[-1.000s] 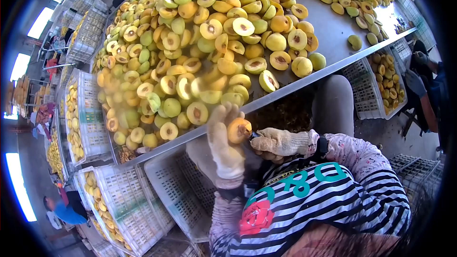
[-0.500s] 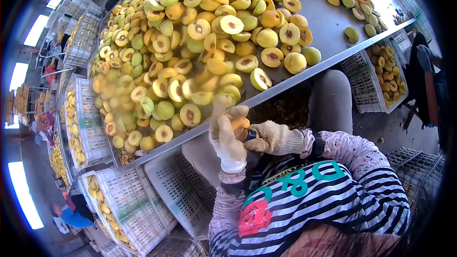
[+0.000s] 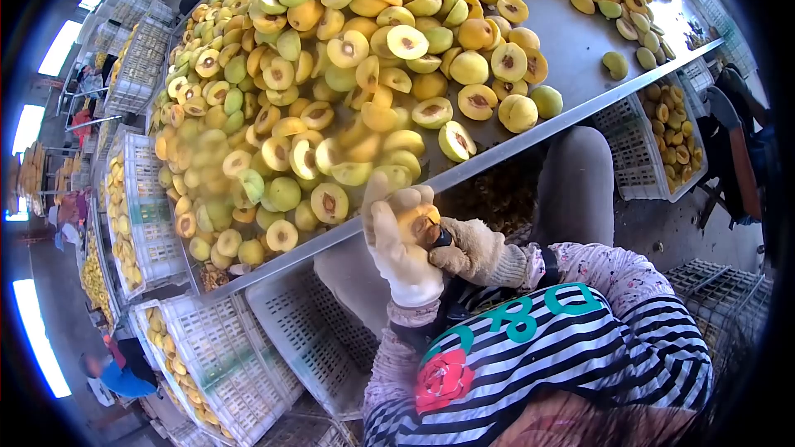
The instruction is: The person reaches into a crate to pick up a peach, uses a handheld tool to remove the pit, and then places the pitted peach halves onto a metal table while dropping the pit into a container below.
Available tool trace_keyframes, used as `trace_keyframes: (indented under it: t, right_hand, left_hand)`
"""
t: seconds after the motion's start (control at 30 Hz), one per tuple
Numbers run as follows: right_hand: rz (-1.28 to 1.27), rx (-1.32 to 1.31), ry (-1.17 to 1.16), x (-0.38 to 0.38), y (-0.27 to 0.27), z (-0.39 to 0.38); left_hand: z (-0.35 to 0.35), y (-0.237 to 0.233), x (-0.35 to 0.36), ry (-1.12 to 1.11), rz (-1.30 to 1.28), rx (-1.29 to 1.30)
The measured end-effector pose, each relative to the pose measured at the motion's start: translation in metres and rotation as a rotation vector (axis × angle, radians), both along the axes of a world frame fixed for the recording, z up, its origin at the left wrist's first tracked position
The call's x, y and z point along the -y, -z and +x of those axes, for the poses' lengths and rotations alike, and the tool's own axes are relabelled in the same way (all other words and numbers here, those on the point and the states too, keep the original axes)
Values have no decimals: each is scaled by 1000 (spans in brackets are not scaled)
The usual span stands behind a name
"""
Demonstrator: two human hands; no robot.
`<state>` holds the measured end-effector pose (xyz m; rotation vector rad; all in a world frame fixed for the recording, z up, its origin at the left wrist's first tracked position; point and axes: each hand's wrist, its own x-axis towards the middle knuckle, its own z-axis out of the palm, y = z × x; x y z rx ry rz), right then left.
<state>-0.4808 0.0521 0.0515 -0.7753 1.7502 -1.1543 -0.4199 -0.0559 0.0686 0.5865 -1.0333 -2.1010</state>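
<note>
My gloved left hand (image 3: 402, 240) is cupped around a yellow peach half (image 3: 418, 221), just in front of the metal table edge. Its reddish-brown centre shows. In my gloved right hand (image 3: 472, 250) is a small dark tool (image 3: 442, 237), mostly covered by the fingers; its tip is at the peach's brown centre. Beyond my hands, a large heap of halved peaches (image 3: 348, 50) covers the metal table (image 3: 530, 41), many with pits showing in their cut faces.
The raised table rim (image 3: 497, 161) runs diagonally past my hands. A white crate (image 3: 310, 339) stands below it, beside a crate of peaches (image 3: 228, 368). Another filled crate (image 3: 662, 132) is at the right. A person in blue (image 3: 128, 372) is at the far left.
The peach half has turned in my left hand, so more of its brown centre shows. My right hand with the tool has shifted slightly down and right.
</note>
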Motion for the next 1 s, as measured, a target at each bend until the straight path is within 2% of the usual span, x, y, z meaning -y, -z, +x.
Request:
trace_keyframes:
  t: [0.07, 0.2, 0.27, 0.3, 0.4, 0.5, 0.53, 0.57, 0.63, 0.73, 0.8, 0.83, 0.87, 0.9, 0.93, 1.0]
  right_hand:
    - [-23, 117, 14, 3, -8, 2]
    - [-164, 293, -38, 3, -4, 5]
    - [-124, 275, -89, -1, 10, 4]
    - [-105, 267, -112, -2, 15, 4]
    - [99, -28, -207, -3, 3, -4]
    - [-56, -32, -227, -11, 10, -5]
    - [-84, 138, -263, -10, 10, -4]
    - [28, 488, -352, -17, 3, -13]
    - [-32, 903, -338, -22, 0, -10]
    - [-139, 1174, -268, -27, -8, -10]
    - [-153, 1231, -289, -28, 0, -10]
    - [-157, 1260, -297, -28, 3, -10]
    - [-26, 1185, -278, -24, -2, -15]
    - [-16, 777, -275, -15, 1, -9]
    - [-115, 464, -206, -12, 13, 0]
    - [-115, 406, -191, -11, 27, 4]
  left_hand:
    - [3, 7, 5, -3, 24, 0]
    - [7, 7, 4, 13, -193, 21]
    - [3, 4, -1, -1, -305, -2]
    - [4, 2, 2, 68, -266, 66]
    - [9, -2, 13, 204, -121, 267]
    - [11, -5, 14, 292, -151, 180]
    - [12, -13, 17, 377, -94, 181]
    - [12, -9, 18, 437, -47, 87]
    - [5, 4, 24, 541, 44, -111]
    - [-1, 14, 20, 493, 322, -217]
    - [-5, 20, 18, 491, 495, -276]
    - [-4, 15, 18, 485, 446, -154]
    - [-5, 4, 19, 478, 393, -34]
    - [-2, -1, 21, 464, 351, 95]
    - [-1, -3, 22, 427, 177, 208]
    - [2, 5, 26, 449, 160, 200]
